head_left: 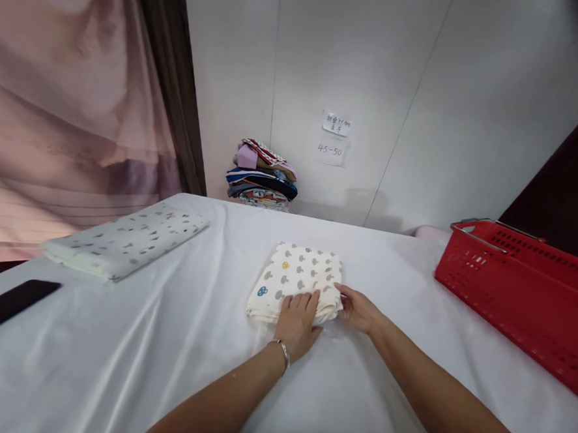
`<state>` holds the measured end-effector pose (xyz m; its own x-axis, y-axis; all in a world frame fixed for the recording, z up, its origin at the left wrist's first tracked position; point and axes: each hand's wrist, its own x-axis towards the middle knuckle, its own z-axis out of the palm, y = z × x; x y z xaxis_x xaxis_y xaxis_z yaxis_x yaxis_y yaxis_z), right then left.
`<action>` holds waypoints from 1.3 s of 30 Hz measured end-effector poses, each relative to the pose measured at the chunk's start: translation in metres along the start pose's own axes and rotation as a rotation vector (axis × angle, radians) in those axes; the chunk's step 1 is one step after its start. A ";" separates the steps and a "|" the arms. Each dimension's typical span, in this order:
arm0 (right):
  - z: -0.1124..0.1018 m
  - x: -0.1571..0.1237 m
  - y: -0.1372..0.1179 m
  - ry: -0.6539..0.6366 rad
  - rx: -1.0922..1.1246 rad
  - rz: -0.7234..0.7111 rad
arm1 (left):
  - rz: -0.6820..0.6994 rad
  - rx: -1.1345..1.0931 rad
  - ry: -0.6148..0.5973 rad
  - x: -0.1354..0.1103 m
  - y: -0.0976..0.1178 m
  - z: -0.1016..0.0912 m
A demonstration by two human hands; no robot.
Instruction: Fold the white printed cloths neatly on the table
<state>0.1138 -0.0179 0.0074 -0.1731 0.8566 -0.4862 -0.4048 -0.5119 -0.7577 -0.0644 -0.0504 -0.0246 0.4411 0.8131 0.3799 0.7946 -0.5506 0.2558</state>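
A folded white cloth [299, 271] with grey mushroom prints, plus a blue and a yellow one, lies on the white-covered table [180, 354]. My left hand [299, 322] rests flat on its near edge, fingers stretched out over the top layer. At the cloth's right near corner, my right hand [357, 308] pinches the edge between thumb and fingers. Some of the right fingertips are hidden under or behind the fabric. Several layers show along the near side.
On the left lie a larger folded white cloth [128, 240] with grey prints and a dark flat object [17, 303]. A red basket [524, 300] stands on the right. Behind the table edge rises a stack of folded fabrics [262, 176], near wall notes [332, 148].
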 end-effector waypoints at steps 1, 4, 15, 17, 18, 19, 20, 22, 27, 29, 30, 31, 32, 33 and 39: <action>0.001 0.001 0.001 0.008 0.008 -0.008 | -0.008 0.007 0.000 0.001 -0.001 0.001; 0.002 0.001 0.005 0.009 0.022 -0.018 | -0.005 0.017 -0.016 0.003 -0.004 0.001; -0.019 -0.018 0.014 -0.144 0.227 -0.062 | -0.132 -0.129 -0.093 0.058 -0.003 -0.079; -0.026 -0.018 0.019 -0.096 0.253 -0.063 | -0.166 -0.215 -0.066 0.080 0.000 -0.104; -0.028 -0.017 0.021 -0.071 0.255 -0.067 | -0.172 -0.269 -0.043 0.090 0.001 -0.117; -0.030 -0.017 0.023 -0.047 0.252 -0.077 | -0.174 -0.343 -0.019 0.100 0.004 -0.130; -0.032 -0.017 0.025 -0.027 0.247 -0.091 | -0.177 -0.443 -0.002 0.108 0.006 -0.142; -0.032 -0.020 0.025 -0.018 0.254 -0.129 | -0.222 -0.729 -0.004 0.121 0.011 -0.164; -0.034 -0.042 0.014 -0.164 0.345 -0.215 | -0.492 -1.460 -0.227 0.124 0.001 -0.177; -0.042 -0.050 0.010 -0.172 0.340 -0.190 | -0.660 -1.572 -0.331 0.114 -0.016 -0.157; -0.046 -0.053 0.010 -0.157 0.321 -0.159 | -0.760 -1.595 -0.374 0.107 -0.026 -0.142; -0.051 -0.055 0.010 -0.141 0.293 -0.120 | -0.850 -1.603 -0.403 0.099 -0.037 -0.126; -0.056 -0.056 0.012 -0.125 0.254 -0.082 | -0.945 -1.564 -0.396 0.090 -0.046 -0.110; -0.060 -0.057 0.014 -0.111 0.212 -0.055 | -1.015 -1.514 -0.398 0.082 -0.055 -0.094; -0.062 -0.055 0.022 -0.062 -0.010 -0.089 | -1.134 -1.395 -0.398 0.044 -0.078 -0.046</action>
<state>0.1703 -0.0809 -0.0097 -0.1919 0.9009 -0.3894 -0.4119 -0.4341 -0.8012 -0.1258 0.0200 0.0128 0.2296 0.7380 -0.6345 -0.0461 0.6594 0.7503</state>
